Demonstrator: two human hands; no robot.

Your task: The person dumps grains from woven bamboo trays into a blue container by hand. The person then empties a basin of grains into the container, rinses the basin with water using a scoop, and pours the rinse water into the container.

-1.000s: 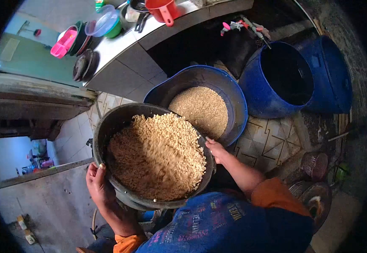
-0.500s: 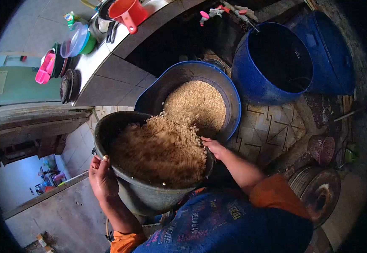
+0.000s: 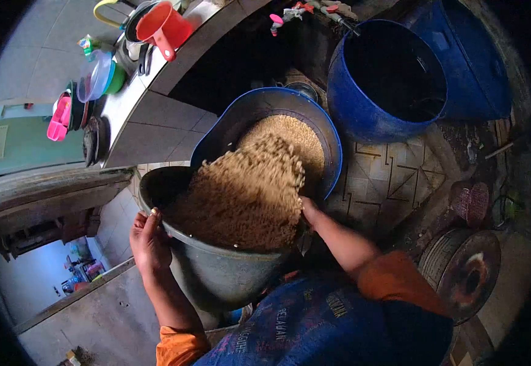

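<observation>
A large grey tub (image 3: 229, 274) is tilted away from me, and pale beans (image 3: 241, 195) that look like soybeans slide over its far side in a blurred mass. My left hand (image 3: 149, 238) is closed on the tub's left rim, thumb on top. At the right rim, my right hand (image 3: 310, 213) grips the tub, with its fingers partly hidden behind the beans. Under the tub's far edge stands a wide blue-rimmed basin (image 3: 229, 125), which holds a heap of the same beans (image 3: 293, 131).
Beyond the basin stand a blue drum (image 3: 363, 116) and a second blue container (image 3: 473, 67), below a tap (image 3: 339, 18). A tiled counter (image 3: 162, 122) with a red dipper (image 3: 165, 27) and bowls runs along the left. A round rusty metal object (image 3: 470, 274) stands at right.
The grey tub is tipped further, and a thicker mass of beans has shifted toward the basin. Both hands keep hold of its rim. The view has shifted slightly.
</observation>
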